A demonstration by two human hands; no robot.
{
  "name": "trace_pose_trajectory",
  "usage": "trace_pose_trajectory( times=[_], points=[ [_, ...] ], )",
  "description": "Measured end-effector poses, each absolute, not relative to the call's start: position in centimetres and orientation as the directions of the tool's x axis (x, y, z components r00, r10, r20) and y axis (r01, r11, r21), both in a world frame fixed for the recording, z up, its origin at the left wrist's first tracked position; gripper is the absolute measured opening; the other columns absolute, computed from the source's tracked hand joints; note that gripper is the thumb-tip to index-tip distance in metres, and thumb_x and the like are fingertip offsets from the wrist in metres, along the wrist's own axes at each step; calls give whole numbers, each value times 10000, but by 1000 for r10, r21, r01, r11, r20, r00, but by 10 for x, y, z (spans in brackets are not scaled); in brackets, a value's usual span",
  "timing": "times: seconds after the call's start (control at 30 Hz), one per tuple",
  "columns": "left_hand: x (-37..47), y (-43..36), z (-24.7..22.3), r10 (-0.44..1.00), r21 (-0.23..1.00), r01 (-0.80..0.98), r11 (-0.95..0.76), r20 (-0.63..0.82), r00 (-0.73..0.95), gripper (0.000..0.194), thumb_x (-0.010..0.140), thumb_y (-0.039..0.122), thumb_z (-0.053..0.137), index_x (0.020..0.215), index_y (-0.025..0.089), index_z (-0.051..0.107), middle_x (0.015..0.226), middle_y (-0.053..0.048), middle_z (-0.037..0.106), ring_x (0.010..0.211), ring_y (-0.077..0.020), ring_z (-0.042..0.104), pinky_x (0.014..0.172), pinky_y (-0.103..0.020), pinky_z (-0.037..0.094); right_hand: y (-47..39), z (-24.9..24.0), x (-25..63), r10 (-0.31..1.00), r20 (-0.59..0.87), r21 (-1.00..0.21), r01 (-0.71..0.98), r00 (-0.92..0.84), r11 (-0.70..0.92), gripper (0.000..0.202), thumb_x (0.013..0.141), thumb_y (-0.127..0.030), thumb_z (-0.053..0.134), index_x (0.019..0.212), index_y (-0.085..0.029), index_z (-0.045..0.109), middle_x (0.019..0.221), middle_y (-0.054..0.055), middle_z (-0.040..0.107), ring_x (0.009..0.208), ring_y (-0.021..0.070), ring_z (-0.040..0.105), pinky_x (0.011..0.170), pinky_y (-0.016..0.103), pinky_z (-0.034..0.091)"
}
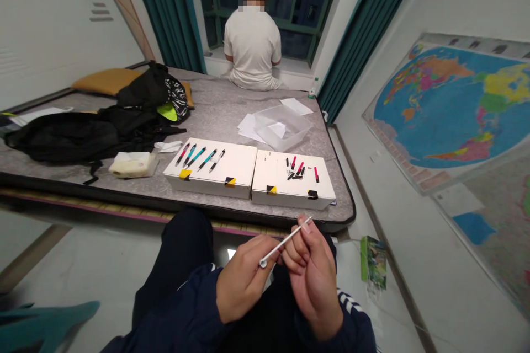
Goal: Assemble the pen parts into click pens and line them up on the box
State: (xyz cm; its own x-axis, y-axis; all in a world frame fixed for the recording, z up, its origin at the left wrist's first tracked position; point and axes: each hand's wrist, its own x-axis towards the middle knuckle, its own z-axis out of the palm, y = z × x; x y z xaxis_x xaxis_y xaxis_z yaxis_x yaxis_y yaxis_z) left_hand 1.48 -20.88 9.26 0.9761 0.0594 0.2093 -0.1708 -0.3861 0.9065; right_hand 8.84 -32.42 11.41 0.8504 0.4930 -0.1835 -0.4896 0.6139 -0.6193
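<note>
Head view: your L hand (245, 278) pinches slim white rod (285, 241) nr its hollow end; R hand (313, 281) pinches thin tip, thumb & fingertips closed. Rod's in front of white cardboard boxes (242, 168) w/ slim multicolored pens (207, 160), small black & pink parts (301, 167). Step in hand: prob. two-handed handling; next move calls for steady, light pinch.

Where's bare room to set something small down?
Grey mattress between black bags and plastic tub; left white box, right of the five pens; right white box, front left. Crowded: that box's right half, under pen parts; papers left of tub.
</note>
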Motion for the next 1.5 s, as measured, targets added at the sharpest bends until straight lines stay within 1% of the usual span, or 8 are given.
trace_pose_trajectory(
  times=[0.23,0.4,0.6,0.73,0.93,1.13,1.3,1.5],
  points=[
    [9,-206,107,55,918,-121,-378,153,987,239,1008,222,390,933,187,614,829,-35,632,774,-179,598,740,-276,424,-330,119,76,398,-57,-786,-287,915,547,136,902,-294,640,865,-214,536,541,-113,304,433,47,178,384,138,207],
    [12,-204,102,76,918,-97,-385,137,988,227,988,221,419,953,195,642,806,-29,657,740,-181,616,709,-273,437,-334,114,66,355,87,-940,-42,931,340,133,850,-296,698,855,-208,599,608,-54,474,484,69,361,442,178,317],
    [17,-204,86,180,944,-50,-327,115,977,115,928,192,511,958,209,621,825,-26,683,743,-189,636,696,-270,459,-330,89,74,499,-21,-987,-98,866,129,126,847,-305,690,863,-199,623,638,-37,487,538,91,377,490,207,328],
    [13,-203,77,273,973,-40,-226,102,956,88,922,275,572,974,214,534,754,11,607,622,-148,573,551,-225,420,-328,87,86,496,-37,-980,-128,868,151,170,847,-339,694,854,-194,605,597,-50,484,523,87,392,494,202,330],
    [13,-200,68,295,976,-113,-187,166,941,143,961,276,542,1077,203,586,782,-5,649,698,-164,635,667,-260,482,-326,91,88,531,-35,-970,-156,847,185,170,862,-337,675,856,-194,583,604,-38,542,543,95,462,529,207,366],
    [17,-196,67,298,962,-72,-262,152,942,180,980,283,512,887,181,628,713,0,635,675,-158,616,677,-258,455,-325,87,92,588,-132,-783,-448,798,432,172,786,-206,632,956,-190,611,601,-55,447,496,79,332,458,176,293],
    [15,-193,63,315,972,-57,-226,128,940,201,990,304,494,868,184,600,697,15,606,653,-148,582,667,-253,436,-328,81,105,546,-323,-516,-627,773,583,276,611,-66,538,843,-171,644,694,-2,512,587,107,470,520,206,422],
    [16,-195,59,306,987,-41,-154,87,948,207,995,314,483,881,182,595,704,13,603,660,-147,572,665,-250,429,-330,73,110,527,-433,-465,-682,731,564,409,621,-54,496,964,-170,686,1021,80,685,950,180,650,875,333,544]
  ],
)
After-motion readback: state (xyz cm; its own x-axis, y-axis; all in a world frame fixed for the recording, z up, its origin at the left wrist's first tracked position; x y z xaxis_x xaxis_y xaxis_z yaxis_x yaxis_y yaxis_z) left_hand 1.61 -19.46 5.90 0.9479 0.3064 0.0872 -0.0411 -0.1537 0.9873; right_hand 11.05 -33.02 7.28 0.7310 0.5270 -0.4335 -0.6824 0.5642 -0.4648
